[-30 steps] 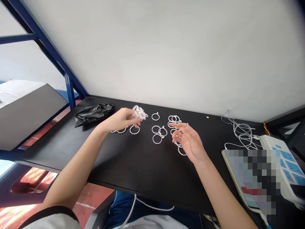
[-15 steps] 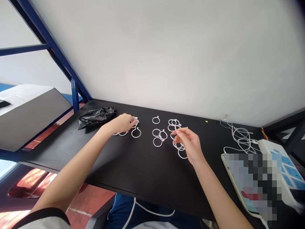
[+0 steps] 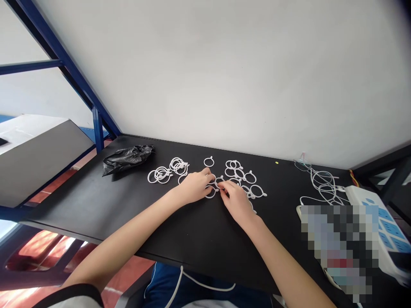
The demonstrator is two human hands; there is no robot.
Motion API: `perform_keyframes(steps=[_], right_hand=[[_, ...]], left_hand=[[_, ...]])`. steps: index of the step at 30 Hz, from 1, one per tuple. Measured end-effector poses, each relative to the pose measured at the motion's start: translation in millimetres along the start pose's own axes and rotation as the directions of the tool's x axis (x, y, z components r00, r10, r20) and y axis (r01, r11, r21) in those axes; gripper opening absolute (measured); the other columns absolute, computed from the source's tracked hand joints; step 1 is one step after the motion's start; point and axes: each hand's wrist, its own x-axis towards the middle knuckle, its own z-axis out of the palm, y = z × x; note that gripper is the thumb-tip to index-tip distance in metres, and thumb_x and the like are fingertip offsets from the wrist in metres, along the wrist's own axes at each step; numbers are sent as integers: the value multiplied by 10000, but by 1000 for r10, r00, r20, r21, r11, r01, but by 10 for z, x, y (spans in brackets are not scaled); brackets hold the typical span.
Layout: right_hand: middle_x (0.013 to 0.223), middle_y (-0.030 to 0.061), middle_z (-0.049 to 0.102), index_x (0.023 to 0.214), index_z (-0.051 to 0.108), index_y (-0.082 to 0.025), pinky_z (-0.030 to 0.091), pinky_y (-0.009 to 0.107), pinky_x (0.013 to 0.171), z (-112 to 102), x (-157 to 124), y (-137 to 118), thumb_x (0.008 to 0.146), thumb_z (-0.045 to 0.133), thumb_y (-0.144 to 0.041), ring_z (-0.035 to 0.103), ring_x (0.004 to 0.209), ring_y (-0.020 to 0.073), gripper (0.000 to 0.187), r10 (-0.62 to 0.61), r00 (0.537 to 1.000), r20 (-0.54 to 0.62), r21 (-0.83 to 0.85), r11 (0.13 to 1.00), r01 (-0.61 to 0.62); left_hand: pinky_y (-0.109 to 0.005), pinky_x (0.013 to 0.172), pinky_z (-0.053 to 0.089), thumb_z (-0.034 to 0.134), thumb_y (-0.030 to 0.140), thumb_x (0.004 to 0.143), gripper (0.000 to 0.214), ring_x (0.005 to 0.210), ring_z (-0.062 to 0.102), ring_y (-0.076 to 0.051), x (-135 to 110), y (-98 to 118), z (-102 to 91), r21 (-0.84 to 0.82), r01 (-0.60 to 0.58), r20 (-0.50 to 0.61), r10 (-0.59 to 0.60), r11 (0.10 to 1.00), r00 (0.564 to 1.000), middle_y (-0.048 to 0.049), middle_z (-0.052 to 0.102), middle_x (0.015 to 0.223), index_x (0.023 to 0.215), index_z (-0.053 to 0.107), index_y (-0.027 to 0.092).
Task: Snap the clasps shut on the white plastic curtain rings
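Several thin white rings, each with a small knob on its rim, lie on the black tabletop [image 3: 199,231]. My left hand [image 3: 196,187] is at the middle group, its thumb and fingers closing around a white ring there. From the other side my right hand [image 3: 236,200] pinches the edge of the neighbouring white ring [image 3: 219,179], and the two hands' fingertips are close together. Beneath the left fingers another white ring [image 3: 210,196] shows in part. A single white ring [image 3: 208,166] lies farther back.
Left of my hands is a heap of white rings [image 3: 162,168] beside a crumpled black plastic bag [image 3: 128,159]. More white rings [image 3: 255,185] lie around my right hand. Coiled white cables [image 3: 324,184], a power strip [image 3: 382,226] and a blurred-out device [image 3: 337,252] occupy the right side.
My left hand has moved right from the left heap, uncovering it, to the middle rings. My right hand has moved left from the right-hand rings to meet it.
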Motion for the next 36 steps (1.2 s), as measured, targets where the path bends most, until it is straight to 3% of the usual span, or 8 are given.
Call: perform_keyframes(steps=[4, 8, 13, 17, 21, 26, 31, 36], right_hand=[[869, 63, 681, 906, 669, -227, 530, 354, 666, -49, 0, 41, 870, 522, -187, 645, 753, 217, 158, 8, 996, -90, 55, 998, -3], [918, 78, 681, 957, 647, -208, 570, 331, 657, -155, 10, 90, 887, 562, -279, 672, 808, 208, 131, 81, 966, -245, 143, 989, -47], [819, 72, 684, 862, 564, -197, 570, 311, 561, -194, 181, 121, 898, 570, -362, 699, 725, 210, 168, 135, 959, -251, 196, 977, -86], [914, 65, 688, 892, 584, -196, 584, 354, 788, -53, 504, 75, 915, 540, -261, 693, 851, 194, 82, 29, 991, -129, 103, 995, -16], [1063, 96, 654, 981, 643, -155, 540, 397, 887, 169, 825, 43, 927, 552, -217, 638, 965, 201, 122, -27, 999, 33, -85, 996, 30], [1266, 96, 579, 1234, 569, -196, 538, 422, 889, 287, 986, 27, 950, 563, -362, 609, 1057, 208, 329, 24, 989, 145, -212, 977, 7], [946, 69, 647, 890, 629, -163, 534, 353, 752, 36, 784, -67, 946, 539, -303, 623, 803, 173, 176, 55, 996, 76, -100, 994, -47], [928, 43, 617, 903, 590, -220, 533, 299, 693, -156, 412, -201, 966, 476, -390, 624, 845, 173, 214, -26, 999, 40, 162, 987, 19]], left_hand=[[-323, 688, 462, 520, 222, 874, 101, 708, 604, -192, 3, -82, 129, -169, 41, -48, -50, 985, 998, -81, 572, 1002, 887, 611, 179], [-286, 665, 453, 502, 302, 916, 129, 723, 590, -173, -33, -137, 60, -460, 86, -57, -126, 884, 990, -44, 589, 873, 850, 533, 196], [-187, 406, 336, 537, 361, 894, 226, 528, 536, -90, -14, -183, -41, -841, 205, 103, -224, 501, 969, -38, 634, 858, 1035, 530, 185], [-138, 389, 304, 501, 345, 906, 217, 484, 443, -14, 2, -176, -52, -971, 194, 146, -305, 136, 941, -48, 631, 933, 982, 575, 156], [-131, 450, 412, 547, 324, 903, 266, 606, 603, -45, -27, -154, -79, -987, 138, 157, -379, -77, 912, -60, 676, 1058, 1140, 557, 204], [-162, 473, 473, 611, 333, 883, 371, 793, 709, -138, -56, -149, -152, -986, 110, 150, -375, -126, 915, -115, 645, 1261, 1232, 566, 214], [-189, 515, 526, 618, 410, 880, 392, 944, 714, -212, -67, -124, -159, -986, 127, 159, -368, -109, 916, -139, 599, 1339, 1201, 579, 189], [-189, 464, 506, 584, 440, 897, 425, 825, 733, -206, -62, -73, -89, -982, 169, 188, -329, -86, 925, -138, 667, 1206, 1245, 552, 197]])
